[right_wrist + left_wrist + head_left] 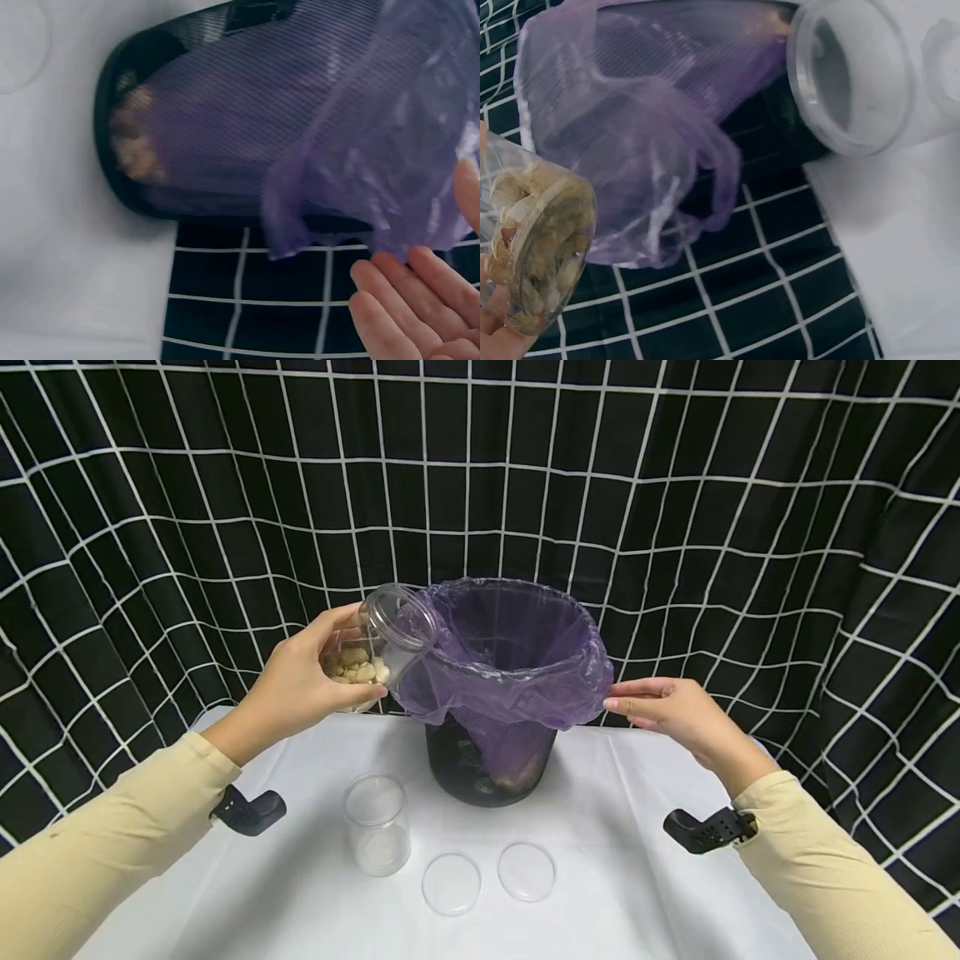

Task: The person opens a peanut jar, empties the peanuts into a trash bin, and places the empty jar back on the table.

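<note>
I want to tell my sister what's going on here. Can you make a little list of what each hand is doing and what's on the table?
left hand: grips a clear jar of pale pieces, tilted toward the bin
right hand: straight fingers touch the purple bag
bin: black mesh, lined with the purple bag, pieces at the bottom
empty jar: upright on the white table
lids: two clear ones, flat, side by side

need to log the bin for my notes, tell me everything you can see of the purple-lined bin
The bin is a round black mesh basket standing upright on the white table, near its back edge. A thin, translucent purple bag lines it and folds loosely over the rim. Something brownish lies at the bottom. The right hand touches the bag's edge with straight fingers; the left hand tilts a clear jar at the rim.
</note>
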Tool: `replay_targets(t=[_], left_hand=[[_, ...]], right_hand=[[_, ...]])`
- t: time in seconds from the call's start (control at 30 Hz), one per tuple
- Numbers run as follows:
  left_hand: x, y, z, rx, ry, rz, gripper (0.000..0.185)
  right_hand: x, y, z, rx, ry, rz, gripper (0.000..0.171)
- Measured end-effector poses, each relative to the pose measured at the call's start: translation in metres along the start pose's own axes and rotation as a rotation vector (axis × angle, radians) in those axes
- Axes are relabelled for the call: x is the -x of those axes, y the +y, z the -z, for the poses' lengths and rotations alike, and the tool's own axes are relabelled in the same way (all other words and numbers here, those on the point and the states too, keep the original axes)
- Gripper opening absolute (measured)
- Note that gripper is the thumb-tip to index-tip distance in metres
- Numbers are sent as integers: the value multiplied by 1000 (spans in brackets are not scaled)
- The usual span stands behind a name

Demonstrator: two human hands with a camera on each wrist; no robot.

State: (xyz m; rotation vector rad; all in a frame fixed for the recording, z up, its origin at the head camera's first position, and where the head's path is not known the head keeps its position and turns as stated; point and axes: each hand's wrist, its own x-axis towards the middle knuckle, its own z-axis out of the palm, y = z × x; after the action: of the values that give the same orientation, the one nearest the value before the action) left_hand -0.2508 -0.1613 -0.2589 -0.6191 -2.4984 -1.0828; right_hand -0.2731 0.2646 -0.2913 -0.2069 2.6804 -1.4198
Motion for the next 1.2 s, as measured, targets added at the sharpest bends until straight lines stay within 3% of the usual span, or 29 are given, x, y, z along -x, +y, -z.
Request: replay_targets(t=[0.2, 0.43, 0.63, 0.93, 1.2], left_hand=[[-20, 10, 2, -3, 19, -21, 84], [-43, 15, 7, -56, -31, -47, 86], [-59, 22, 7, -94, -34, -108, 89], [-80, 29, 2, -126, -57, -115, 91], [-98, 42, -6, -146, -121, -123, 91]], right_hand=[[-9, -18, 16, -26, 88, -27, 67], [-18, -35, 22, -1, 190, -19, 67], [-25, -46, 22, -41, 235, 0, 66], [-36, -56, 19, -86, 270, 62, 55], [-42, -64, 10, -44, 312, 22, 52]])
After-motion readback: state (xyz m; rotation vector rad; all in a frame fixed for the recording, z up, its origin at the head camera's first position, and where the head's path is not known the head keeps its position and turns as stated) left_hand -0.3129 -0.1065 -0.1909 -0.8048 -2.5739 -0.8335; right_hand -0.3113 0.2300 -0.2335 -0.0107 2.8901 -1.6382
